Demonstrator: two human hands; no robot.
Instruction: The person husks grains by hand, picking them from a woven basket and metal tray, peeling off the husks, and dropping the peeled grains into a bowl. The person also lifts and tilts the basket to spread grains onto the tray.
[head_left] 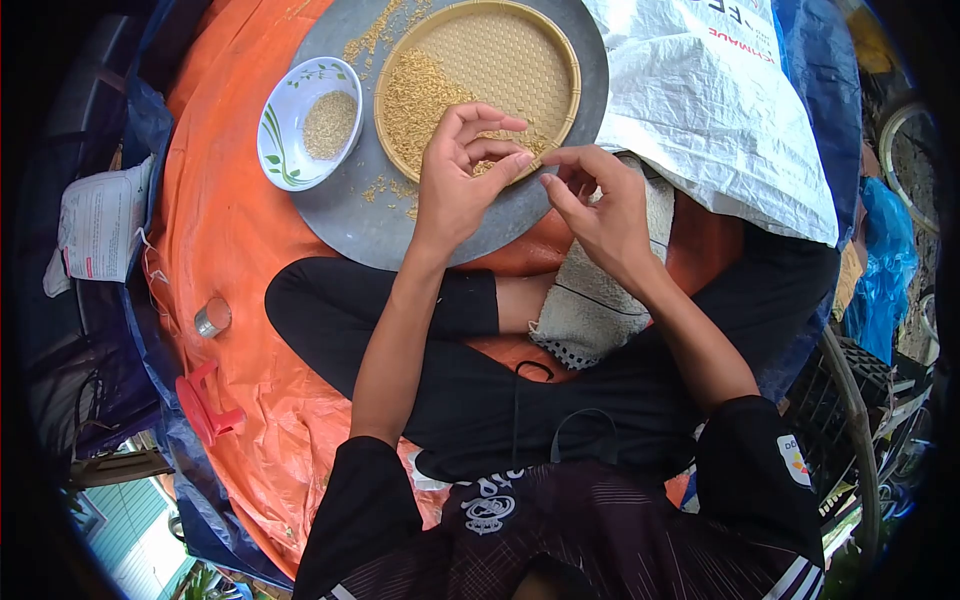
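Note:
My left hand (462, 172) is over the near edge of a round woven bamboo tray (515, 55), its thumb and forefinger tips together in a pinch. Whatever may be between them is too small to make out. Close by on the right, my right hand (608, 195) has curled fingers, with a gap between thumb and forefinger; I see nothing held there. Golden unhusked rice grains (420, 95) cover the tray's left side. Beside the tray, a white bowl with green leaf patterns (283, 125) leans slightly and holds pale husked grains (329, 125).
A large grey round tray (340, 215) lies under the tray and bowl, with loose grains scattered on it. A white woven sack (710, 110) lies to the right. A cloth (600, 300), a small tin (212, 318) and a red plastic piece (207, 402) are near my legs on an orange tarp (290, 420).

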